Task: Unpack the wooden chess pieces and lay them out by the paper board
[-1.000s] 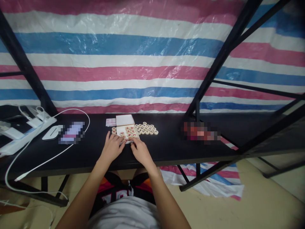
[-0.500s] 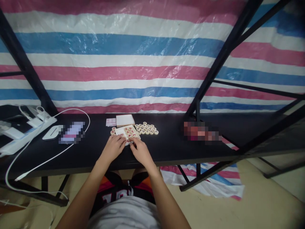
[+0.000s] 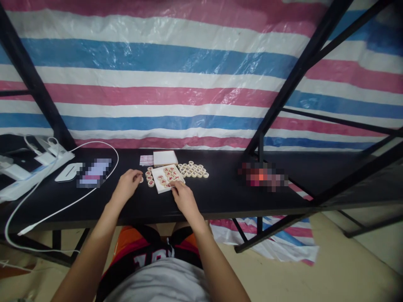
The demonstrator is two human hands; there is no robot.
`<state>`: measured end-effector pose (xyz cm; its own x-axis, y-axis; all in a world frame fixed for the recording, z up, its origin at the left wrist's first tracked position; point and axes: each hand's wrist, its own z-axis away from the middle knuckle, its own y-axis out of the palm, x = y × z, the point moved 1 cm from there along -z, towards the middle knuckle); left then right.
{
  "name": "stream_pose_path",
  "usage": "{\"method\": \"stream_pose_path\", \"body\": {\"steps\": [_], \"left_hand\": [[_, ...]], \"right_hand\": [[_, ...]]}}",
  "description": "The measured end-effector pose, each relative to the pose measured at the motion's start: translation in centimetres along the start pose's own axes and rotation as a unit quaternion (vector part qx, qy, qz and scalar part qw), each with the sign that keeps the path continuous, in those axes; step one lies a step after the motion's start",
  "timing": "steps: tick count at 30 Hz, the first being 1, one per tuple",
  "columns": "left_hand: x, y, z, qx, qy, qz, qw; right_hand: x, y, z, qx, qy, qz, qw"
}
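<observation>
A shallow white box tray (image 3: 160,188) lies on the black table, with several round xiangqi pieces (image 3: 171,173) with red characters in it. My right hand (image 3: 185,198) is closed at the tray's front right edge, its fingers over the rim beside a red piece. Left of the tray, my left hand (image 3: 127,184) pinches a xiangqi piece (image 3: 141,179), mostly covered by the fingertips. A short column of red pieces (image 3: 150,177) stands between that hand and the tray. Pieces with dark characters (image 3: 195,170) sit grouped to the right.
Behind the tray lie a second white box half (image 3: 165,158) and some printed paper (image 3: 146,160). A blurred phone-like object (image 3: 95,172), a white device (image 3: 67,172), a power strip (image 3: 37,174) and a white cable (image 3: 59,212) are at left. Black metal posts (image 3: 285,94) frame the table.
My left hand has moved left from the tray and now has a piece at its fingertips. More of the tray and the red column shows. My right hand stays at the tray's front.
</observation>
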<state>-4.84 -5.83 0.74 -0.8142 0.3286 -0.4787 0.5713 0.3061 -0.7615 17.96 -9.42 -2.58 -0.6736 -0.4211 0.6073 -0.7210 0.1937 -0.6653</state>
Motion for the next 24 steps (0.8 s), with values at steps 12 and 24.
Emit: {"method": "stream_pose_path", "body": {"steps": [12,24], "left_hand": [[1.3,0.0,-0.4,0.122,0.004,-0.184,0.975],[2.5,1.2,-4.8,0.112,-0.055,-0.238,0.963]], "right_hand": [[0.4,0.2,0.0,0.005,0.003,0.065,0.998],[0.7,0.6,0.3,0.029,-0.079,0.057,0.995]]}}
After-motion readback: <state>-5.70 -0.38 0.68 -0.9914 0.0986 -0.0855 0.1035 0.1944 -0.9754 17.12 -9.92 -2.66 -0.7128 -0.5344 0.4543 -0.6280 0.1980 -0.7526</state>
